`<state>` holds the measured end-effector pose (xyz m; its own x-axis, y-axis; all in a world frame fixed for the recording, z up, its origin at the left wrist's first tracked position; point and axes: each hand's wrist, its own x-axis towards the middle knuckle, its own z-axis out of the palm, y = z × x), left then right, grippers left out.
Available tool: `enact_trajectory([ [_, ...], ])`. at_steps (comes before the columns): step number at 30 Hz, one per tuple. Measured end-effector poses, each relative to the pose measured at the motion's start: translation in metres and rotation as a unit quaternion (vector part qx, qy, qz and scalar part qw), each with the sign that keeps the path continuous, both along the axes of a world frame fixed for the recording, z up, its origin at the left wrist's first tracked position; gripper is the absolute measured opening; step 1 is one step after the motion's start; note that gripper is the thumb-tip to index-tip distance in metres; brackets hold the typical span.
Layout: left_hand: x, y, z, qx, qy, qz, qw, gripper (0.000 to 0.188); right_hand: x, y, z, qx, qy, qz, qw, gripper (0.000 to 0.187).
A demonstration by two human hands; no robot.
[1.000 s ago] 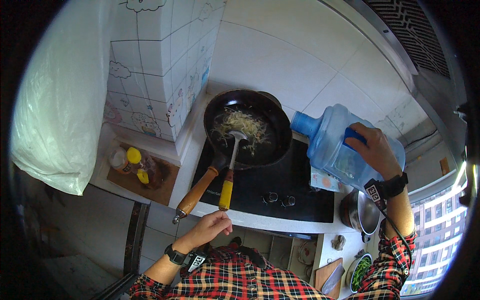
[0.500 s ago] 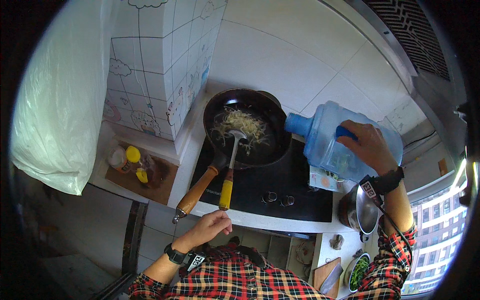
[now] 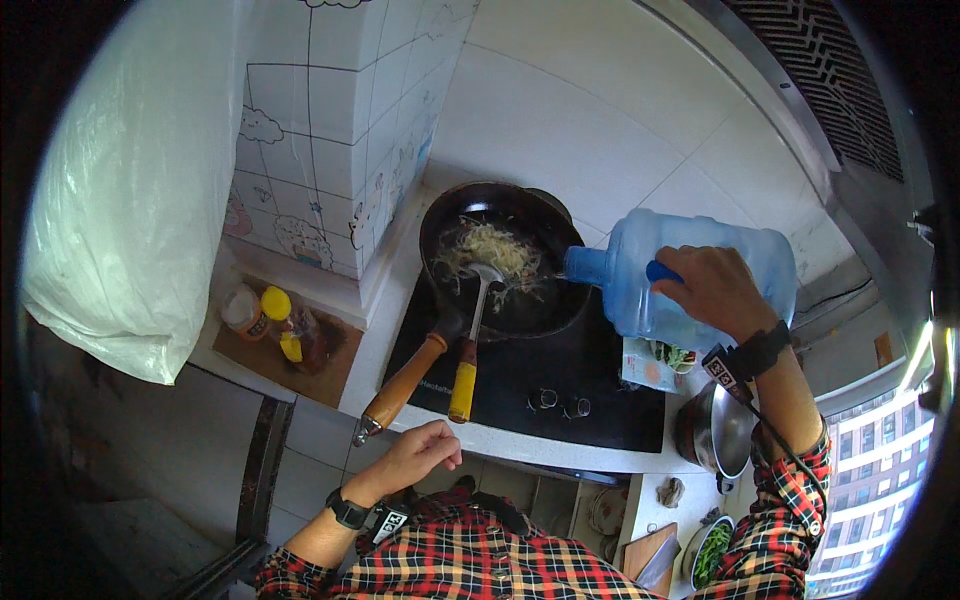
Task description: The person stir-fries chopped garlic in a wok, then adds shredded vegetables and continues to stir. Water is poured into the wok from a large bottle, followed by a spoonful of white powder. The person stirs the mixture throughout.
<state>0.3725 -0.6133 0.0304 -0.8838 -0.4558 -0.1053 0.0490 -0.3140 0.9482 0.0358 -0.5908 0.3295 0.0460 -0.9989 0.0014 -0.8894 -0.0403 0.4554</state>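
Note:
My right hand grips the blue handle of a large clear-blue water jug. The jug lies tilted on its side, its mouth over the right rim of a dark wok. A faint streak, seemingly water, shows at the mouth. Inside the wok, pale shredded vegetable is heaped in the middle. A metal spatula with a yellow-ended handle rests in it, its head on the shreds. Below the spatula's handle, my left hand hangs with fingers curled and nothing visible in them, apart from the wok's wooden handle.
The wok sits on a black cooktop with two knobs. Right of it stand a steel pot and a bowl of chopped greens, near a knife on a cutting board. Yellow-lidded jars and a hanging plastic bag are at left.
The jug's mouth has tipped slightly lower, and a faint streak now shows at it. The shreds look a little more spread. My left hand has barely moved.

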Motion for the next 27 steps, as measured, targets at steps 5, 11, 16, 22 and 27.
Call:
enact_trajectory([
  [5,-0.001,-0.003,0.000,-0.009,-0.004,-0.005,1.000,0.014,0.000,0.001,0.002,-0.006,0.008,0.006,1.000,0.026],
  [11,-0.004,-0.006,0.002,-0.027,-0.015,-0.018,0.999,0.016,0.001,0.004,0.004,0.008,0.018,-0.014,1.000,0.026],
  [16,-0.004,-0.006,0.004,-0.019,-0.009,-0.019,1.000,0.016,-0.001,0.004,0.001,0.012,0.043,-0.020,0.999,0.027],
  [22,-0.003,-0.009,0.005,-0.024,-0.014,-0.027,0.999,0.016,-0.007,0.006,0.000,0.008,0.015,-0.039,0.999,0.028],
  [27,-0.002,-0.007,0.007,-0.003,-0.010,-0.024,1.000,0.015,-0.016,0.013,0.002,-0.051,-0.107,-0.041,0.992,0.029],
])
